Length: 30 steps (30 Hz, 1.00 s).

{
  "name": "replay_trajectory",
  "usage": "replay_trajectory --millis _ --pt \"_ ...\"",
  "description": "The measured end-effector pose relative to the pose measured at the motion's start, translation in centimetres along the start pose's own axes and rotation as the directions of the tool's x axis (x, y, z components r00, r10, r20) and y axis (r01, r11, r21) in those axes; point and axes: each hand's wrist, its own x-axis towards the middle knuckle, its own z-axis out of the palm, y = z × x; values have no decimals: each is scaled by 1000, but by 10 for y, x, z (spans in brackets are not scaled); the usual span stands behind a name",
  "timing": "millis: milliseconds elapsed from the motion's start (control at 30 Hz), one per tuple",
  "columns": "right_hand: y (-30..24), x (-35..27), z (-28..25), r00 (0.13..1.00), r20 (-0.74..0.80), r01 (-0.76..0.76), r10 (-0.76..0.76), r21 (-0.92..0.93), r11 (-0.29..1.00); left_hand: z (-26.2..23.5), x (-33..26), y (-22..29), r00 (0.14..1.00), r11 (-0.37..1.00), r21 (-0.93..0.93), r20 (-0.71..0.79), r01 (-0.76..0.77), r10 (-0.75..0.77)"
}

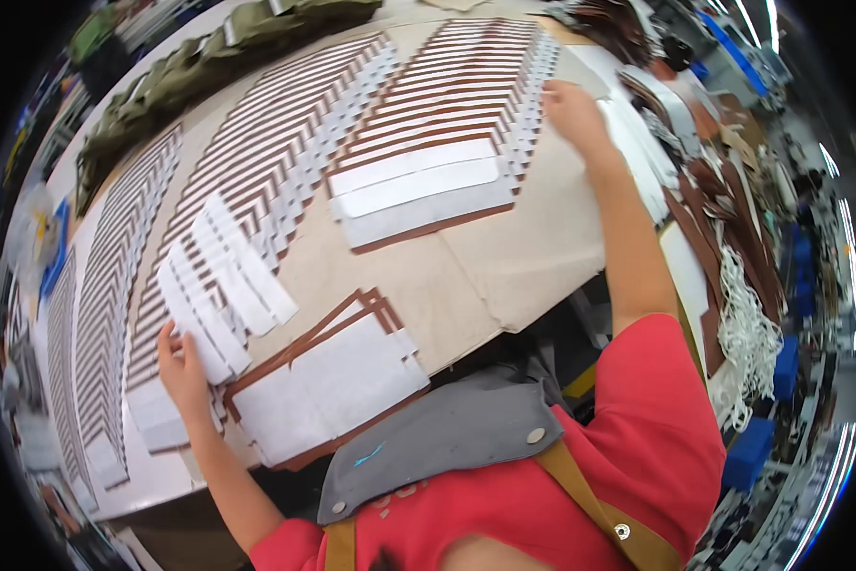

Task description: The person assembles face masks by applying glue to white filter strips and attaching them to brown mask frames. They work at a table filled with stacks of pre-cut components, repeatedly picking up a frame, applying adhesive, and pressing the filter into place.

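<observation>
On the left, my left hand point(182, 371) is closed at the edge of some white strips point(204, 319) with dark lines along them; some of its fingers are hidden. More white strips point(247, 271) fan out beside these, lying slantwise over a long row of overlapped brown-and-white pieces point(257, 128). At the far right, my right hand point(573, 109) reaches to the side edge of another overlapped row point(457, 81). Its fingertips are pinched together, and what they hold is too small to make out. A white strip point(417, 179) lies across that row's near end.
A stack of brown-edged white panels point(338, 381) lies at the table's near edge. Narrower overlapped rows point(114, 314) run along the left. Rolled olive fabric point(209, 71) borders the far side. Brown strips point(723, 219) and white cord point(747, 333) hang at right, beside the beige-covered table point(447, 285).
</observation>
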Motion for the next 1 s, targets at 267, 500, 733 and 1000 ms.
replay_trajectory --millis 267,500,733,1000 --pt "227 -61 -45 911 347 -121 223 -291 949 14 9 43 971 945 236 -25 -227 239" --pt "207 -88 -46 951 287 -73 118 -161 984 46 7 59 987 994 57 134 -97 89" --pt "193 -101 -49 980 194 37 36 -359 932 66 3 93 985 939 308 125 -150 117" --pt "221 -52 -76 967 -202 -95 153 270 958 70 -2 101 989 959 247 88 -140 121"
